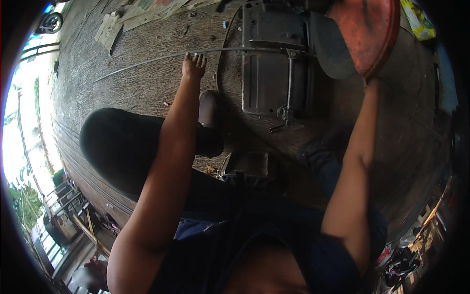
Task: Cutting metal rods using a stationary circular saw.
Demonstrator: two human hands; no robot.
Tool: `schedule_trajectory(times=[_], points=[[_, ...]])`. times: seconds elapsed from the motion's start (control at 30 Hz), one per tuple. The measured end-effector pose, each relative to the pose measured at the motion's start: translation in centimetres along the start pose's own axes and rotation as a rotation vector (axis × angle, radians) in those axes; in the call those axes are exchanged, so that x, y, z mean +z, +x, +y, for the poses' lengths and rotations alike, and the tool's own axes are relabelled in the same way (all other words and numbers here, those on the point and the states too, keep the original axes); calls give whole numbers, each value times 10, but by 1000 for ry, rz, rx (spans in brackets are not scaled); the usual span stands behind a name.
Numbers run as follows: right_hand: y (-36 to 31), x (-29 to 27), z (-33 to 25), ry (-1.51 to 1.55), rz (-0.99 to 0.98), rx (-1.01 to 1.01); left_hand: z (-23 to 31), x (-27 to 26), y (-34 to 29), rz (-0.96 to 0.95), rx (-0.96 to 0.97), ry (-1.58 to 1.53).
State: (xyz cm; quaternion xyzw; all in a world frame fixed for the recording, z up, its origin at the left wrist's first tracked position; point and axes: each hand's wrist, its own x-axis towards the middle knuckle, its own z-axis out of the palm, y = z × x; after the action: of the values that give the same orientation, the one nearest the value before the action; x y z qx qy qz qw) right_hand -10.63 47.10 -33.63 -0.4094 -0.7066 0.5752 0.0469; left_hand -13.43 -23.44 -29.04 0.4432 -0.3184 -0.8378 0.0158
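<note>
My left hand (194, 67) is stretched forward with its fingers apart, the tips at a long thin metal rod (147, 62). Whether they touch the rod or hover over it, I cannot tell. To the right, the rod crosses a dark metal box-like panel (259, 83) that carries a metal linkage (291, 73). My right hand (371, 83) is closed at the lower end of a large red, scuffed panel with a curved rim (367, 32); most of its fingers are hidden. A dark grey rounded flap (333, 46) lies against the red panel's left side.
A small dark frame-like object (247, 164) sits between my legs on the rough floor. Flattened cardboard (110, 32) lies at the far left, a yellow packet (418, 20) at the far right. Scraps and wood pieces (411, 255) are heaped at the near right.
</note>
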Motion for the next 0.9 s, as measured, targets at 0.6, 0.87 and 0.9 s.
schedule_trajectory(times=[0.6,0.87,0.9], points=[[-163,138,-62,657,-56,239,-22,40,-5,-14,-23,-20],[-123,98,-48,685,-12,150,-51,50,-2,-27,-81,171],[-118,97,-46,680,23,176,-53,51,-2,-30,-86,174]])
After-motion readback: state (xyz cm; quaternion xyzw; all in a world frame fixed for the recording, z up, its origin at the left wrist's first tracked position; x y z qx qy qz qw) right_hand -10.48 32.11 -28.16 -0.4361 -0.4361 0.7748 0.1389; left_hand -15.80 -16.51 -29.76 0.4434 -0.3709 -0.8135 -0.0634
